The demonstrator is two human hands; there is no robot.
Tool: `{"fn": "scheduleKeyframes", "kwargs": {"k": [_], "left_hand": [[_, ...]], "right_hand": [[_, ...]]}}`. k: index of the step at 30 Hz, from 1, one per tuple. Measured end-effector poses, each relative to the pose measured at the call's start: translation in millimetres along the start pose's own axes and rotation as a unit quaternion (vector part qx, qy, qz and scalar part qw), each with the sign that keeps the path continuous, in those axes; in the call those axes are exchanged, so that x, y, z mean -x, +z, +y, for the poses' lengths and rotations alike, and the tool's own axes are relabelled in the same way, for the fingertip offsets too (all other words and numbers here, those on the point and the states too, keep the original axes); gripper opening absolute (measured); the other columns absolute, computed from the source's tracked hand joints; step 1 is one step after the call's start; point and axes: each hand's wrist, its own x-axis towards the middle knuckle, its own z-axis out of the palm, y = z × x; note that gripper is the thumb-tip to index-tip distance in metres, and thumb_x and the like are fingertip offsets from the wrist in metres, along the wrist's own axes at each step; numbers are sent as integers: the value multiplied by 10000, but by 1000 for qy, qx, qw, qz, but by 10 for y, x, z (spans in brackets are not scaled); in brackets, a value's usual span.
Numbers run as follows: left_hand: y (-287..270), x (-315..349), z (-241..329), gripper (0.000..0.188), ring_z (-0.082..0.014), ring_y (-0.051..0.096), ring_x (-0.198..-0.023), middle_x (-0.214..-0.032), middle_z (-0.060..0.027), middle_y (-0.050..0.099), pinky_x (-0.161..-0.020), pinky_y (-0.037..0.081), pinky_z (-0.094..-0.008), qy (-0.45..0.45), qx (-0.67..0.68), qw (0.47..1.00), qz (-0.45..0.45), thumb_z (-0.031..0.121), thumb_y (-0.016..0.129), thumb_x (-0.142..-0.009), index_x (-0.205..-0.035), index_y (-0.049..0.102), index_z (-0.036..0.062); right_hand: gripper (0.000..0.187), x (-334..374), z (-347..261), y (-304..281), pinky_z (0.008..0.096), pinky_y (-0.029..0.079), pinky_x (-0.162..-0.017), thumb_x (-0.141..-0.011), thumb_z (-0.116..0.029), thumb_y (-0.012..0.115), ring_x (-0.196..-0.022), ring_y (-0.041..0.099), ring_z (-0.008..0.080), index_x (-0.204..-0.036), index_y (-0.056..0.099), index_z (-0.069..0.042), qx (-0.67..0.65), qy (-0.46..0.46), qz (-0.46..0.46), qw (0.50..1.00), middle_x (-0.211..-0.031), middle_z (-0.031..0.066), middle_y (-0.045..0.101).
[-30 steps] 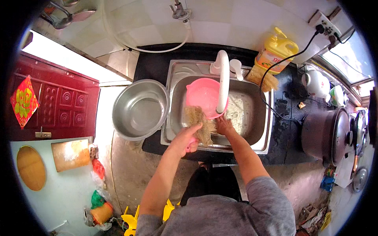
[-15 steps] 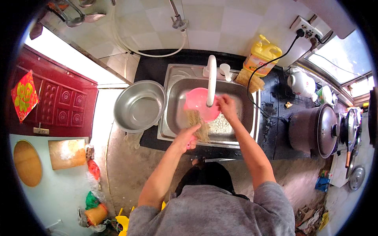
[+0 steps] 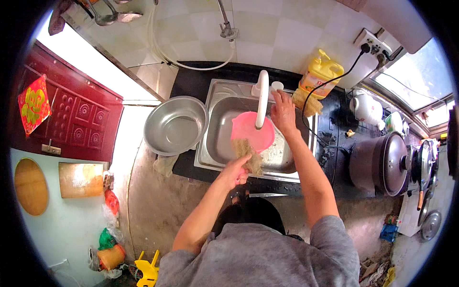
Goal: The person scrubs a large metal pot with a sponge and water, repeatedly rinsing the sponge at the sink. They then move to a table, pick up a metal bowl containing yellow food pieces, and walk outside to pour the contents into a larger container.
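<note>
Left hand (image 3: 233, 172) clamped on scrubber (image 3: 244, 147); right hand (image 3: 285, 115), fingers extended, beside tap lever (image 3: 277, 85); pink scoop (image 3: 245, 126) best held level.

Faucet (image 3: 263, 98) above pink bowl (image 3: 262, 138), gap at left

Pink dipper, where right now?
Head view, near centre: the pink dipper is in or just above the steel sink, under the white faucet, with the tan scrubber and left hand at its near side.
</note>
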Motion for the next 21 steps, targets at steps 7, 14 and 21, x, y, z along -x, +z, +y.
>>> {"fn": "scheduleKeyframes", "kwargs": {"k": [7,14,21], "left_hand": [[-48,89,-34,308,-70,257,-354,-525,38,351,-330,204,-232,13,-24,999,-17,398,612,-865,-849,525,103],[-158,49,-411,304,-64,295,-371,-534,36,373,-332,206,-229,35,-68,997,-28,417,584,-882,-841,500,128],[251,907,-884,490,-72,342,-344,-562,16,412,-296,252,-209,42,-222,972,-65,574,467,-892,-874,491,86]], "right_hand": [[631,395,327,119,509,400,-953,-786,-66,523,-1266,404,295,-1385,340,-140,68,38,-150,986,-1412,122,366],[444,1251,-944,-694,426,444,-916,-852,-381,517,-1072,568,328,-1212,562,-125,-205,257,-269,905,-1250,118,554],[841,2334,-1106,-1593,407,423,-893,-772,-417,673,-1059,523,359,-1401,261,-41,-357,73,-188,912,-1157,206,483]]}}
